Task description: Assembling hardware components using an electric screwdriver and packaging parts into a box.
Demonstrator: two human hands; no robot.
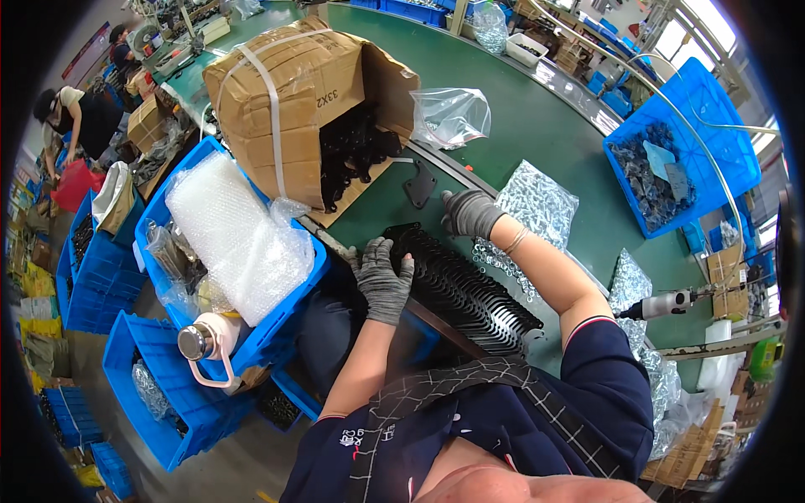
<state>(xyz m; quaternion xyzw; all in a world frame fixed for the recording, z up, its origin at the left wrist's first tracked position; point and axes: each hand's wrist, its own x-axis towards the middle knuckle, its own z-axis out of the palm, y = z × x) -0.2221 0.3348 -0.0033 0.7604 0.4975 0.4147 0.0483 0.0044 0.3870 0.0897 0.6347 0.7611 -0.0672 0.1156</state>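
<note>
My left hand (381, 281), in a grey striped glove, rests at the table's edge. Its fingers lie stretched out and its thumb stands apart, touching or close to the near-left side of a row of black metal plates (465, 289). The plates overlap in a long line toward my body. My right hand (472, 214), also gloved, is beyond the row's far end with fingers curled; whatever they hold is hidden. Just left of it, a single black metal plate (419, 184) with holes lies flat. Loose washers (510, 267) and a clear bag of small metal fasteners (537, 205) lie beside my right forearm.
An open cardboard box (289, 109) of black parts stands at far left on the green table (520, 117). A blue crate (314, 272) with bubble wrap and a pink bottle (214, 344) is left. A blue bin (612, 159) and a power driver (662, 304) are right.
</note>
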